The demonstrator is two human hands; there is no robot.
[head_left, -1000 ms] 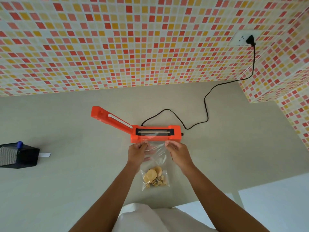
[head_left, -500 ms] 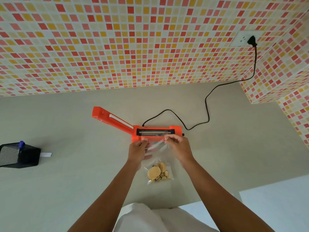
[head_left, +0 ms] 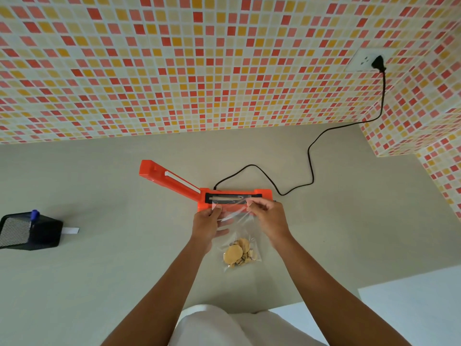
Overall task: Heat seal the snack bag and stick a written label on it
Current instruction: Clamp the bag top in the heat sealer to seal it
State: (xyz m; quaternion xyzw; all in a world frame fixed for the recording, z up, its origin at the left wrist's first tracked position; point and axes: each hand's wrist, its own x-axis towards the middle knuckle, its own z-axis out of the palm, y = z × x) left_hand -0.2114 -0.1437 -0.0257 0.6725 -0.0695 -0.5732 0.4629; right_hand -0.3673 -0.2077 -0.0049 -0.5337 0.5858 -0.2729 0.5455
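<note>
A clear snack bag point(head_left: 240, 248) with round biscuits and crumbs in its lower end lies on the beige counter. Its open top edge rests over the black sealing strip of the orange heat sealer point(head_left: 259, 193), whose arm is raised toward the upper left. My left hand point(head_left: 208, 224) pinches the bag's top left corner. On the other side, my right hand point(head_left: 268, 218) pinches the top right corner at the sealer's base.
The sealer's black cord point(head_left: 310, 161) runs right and up to a wall socket point(head_left: 366, 62). A black mesh pen holder point(head_left: 27, 231) with a blue pen stands at the far left, a white label strip point(head_left: 71, 230) beside it. The counter's front edge is near my body.
Both hands have pushed the bag's top edge forward, from just in front of the sealer onto its sealing strip. The biscuits slid forward with the bag.
</note>
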